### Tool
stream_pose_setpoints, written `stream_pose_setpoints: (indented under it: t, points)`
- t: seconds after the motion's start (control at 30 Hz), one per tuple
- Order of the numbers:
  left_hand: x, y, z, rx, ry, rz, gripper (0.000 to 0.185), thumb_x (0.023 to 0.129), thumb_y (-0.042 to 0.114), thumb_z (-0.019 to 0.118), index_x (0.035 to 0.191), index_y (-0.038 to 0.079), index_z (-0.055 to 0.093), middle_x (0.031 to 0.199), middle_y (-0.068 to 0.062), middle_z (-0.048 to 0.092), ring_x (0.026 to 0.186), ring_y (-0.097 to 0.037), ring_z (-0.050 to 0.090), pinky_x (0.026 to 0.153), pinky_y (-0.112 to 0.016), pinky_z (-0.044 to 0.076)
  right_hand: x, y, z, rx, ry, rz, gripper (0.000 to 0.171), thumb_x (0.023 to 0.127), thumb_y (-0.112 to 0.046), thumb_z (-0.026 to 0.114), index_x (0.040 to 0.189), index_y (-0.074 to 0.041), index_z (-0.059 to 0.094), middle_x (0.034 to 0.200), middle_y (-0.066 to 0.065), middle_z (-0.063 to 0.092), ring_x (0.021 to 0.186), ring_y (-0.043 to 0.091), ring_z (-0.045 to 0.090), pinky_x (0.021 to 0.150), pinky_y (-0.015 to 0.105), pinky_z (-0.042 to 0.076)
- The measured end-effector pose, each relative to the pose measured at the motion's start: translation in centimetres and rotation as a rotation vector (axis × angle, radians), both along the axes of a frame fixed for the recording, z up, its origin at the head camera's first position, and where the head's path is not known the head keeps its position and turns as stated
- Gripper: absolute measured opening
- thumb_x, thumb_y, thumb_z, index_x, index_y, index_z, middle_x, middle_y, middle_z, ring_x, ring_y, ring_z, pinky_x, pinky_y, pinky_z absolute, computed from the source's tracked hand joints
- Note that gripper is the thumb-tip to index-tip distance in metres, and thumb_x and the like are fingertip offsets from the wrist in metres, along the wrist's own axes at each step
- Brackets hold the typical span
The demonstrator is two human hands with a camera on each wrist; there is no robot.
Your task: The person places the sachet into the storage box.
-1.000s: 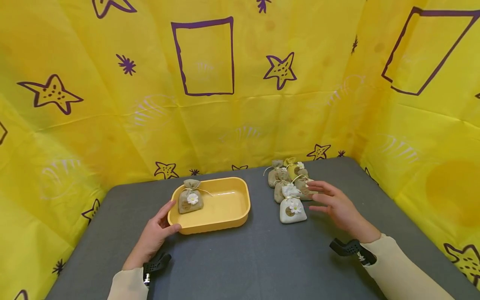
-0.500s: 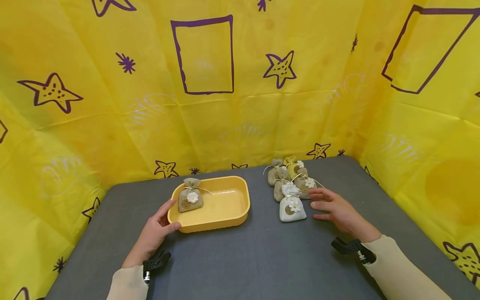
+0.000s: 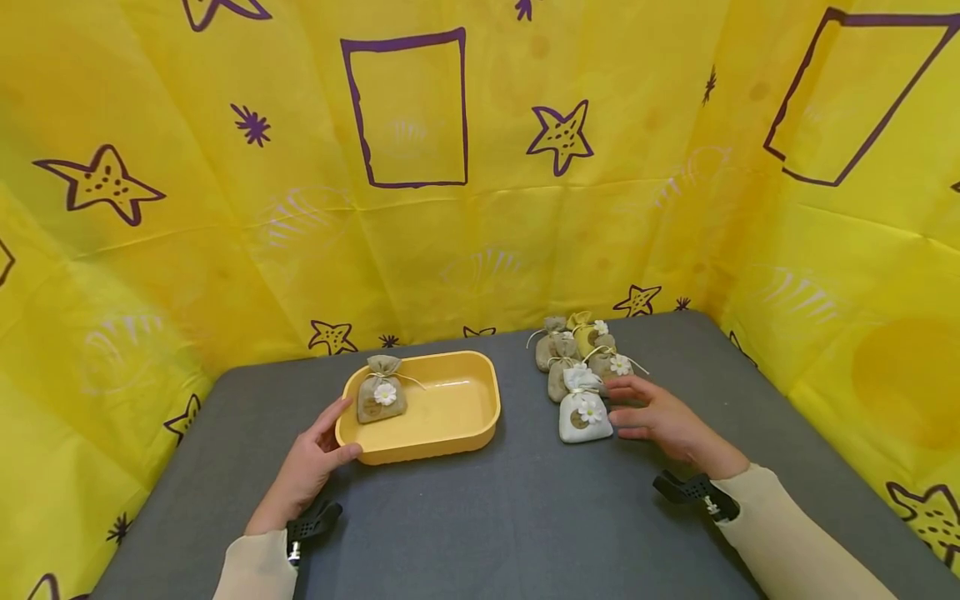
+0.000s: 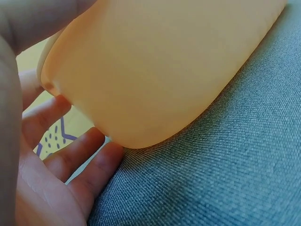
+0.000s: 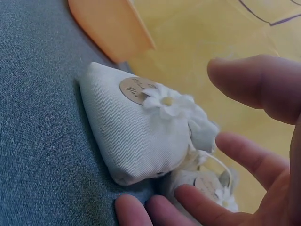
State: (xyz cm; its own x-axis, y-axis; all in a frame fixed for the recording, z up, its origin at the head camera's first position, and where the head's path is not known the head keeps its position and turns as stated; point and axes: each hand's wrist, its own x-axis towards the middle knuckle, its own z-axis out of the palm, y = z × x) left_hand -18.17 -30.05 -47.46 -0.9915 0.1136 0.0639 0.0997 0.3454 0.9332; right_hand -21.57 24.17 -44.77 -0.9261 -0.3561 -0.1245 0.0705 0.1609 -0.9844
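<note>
My left hand (image 3: 306, 468) holds the left end of a yellow oval tray (image 3: 450, 408), its thumb at the near side and fingers along the end wall. A beige drawstring sachet (image 3: 372, 406) with a white flower leans inside the tray's left end. On the right, my right hand (image 3: 666, 427) is beside a white sachet (image 3: 573, 432), fingers spread and fingertips right at its edge. In the right wrist view the white sachet (image 5: 127, 127) shows a round tag and a white flower, with thumb and fingers apart around its tied end.
Behind the white sachet lies a cluster of several brown sachets (image 3: 558, 385) and one yellow sachet (image 3: 583, 335). A grey cloth (image 3: 480, 533) covers the table. Yellow printed fabric (image 3: 495, 225) walls in the back and sides.
My right hand has lowered slightly and shifted left, closer to the white sachet. My left hand and the tray keep their place.
</note>
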Motion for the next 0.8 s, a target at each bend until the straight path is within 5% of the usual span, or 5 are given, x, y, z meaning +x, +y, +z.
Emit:
stream_pose_setpoints:
  t: [0.4,0.63,0.8]
  points:
    - [-0.2,0.0,-0.2,0.006,-0.006,-0.001,0.076,0.095,0.017,0.071,0.158,0.010,0.029,0.163,-0.017,0.015,0.143,-0.040,0.028,0.094,-0.013,0.038,-0.5,-0.9,-0.7,0.044,0.051,0.056,0.061,0.090,-0.011,0.074,0.143,0.000,0.045,0.145,0.031,0.038,0.127,0.047,0.043,0.087,0.048,0.054]
    - [-0.2,-0.1,-0.2,-0.007,-0.004,0.003,0.076,0.095,0.017,0.070,0.158,0.010,0.028,0.163,-0.017,0.015,0.143,-0.041,0.027,0.095,-0.013,0.037,-0.7,-1.0,-1.1,0.085,0.110,0.087,0.060,0.091,-0.012,0.074,0.144,0.000,0.048,0.153,0.027,0.028,0.128,0.046,0.043,0.085,0.045,0.055]
    - [-0.1,-0.1,-0.2,-0.030,-0.003,0.005,0.075,0.095,0.019,0.070,0.158,0.012,0.029,0.163,-0.016,0.017,0.143,-0.041,0.028,0.095,-0.014,0.038,-0.7,-1.2,-1.3,0.208,0.223,0.104,0.056,0.090,-0.017,0.076,0.141,-0.006,0.055,0.149,0.020,0.040,0.125,0.042,0.049,0.086,0.039,0.053]
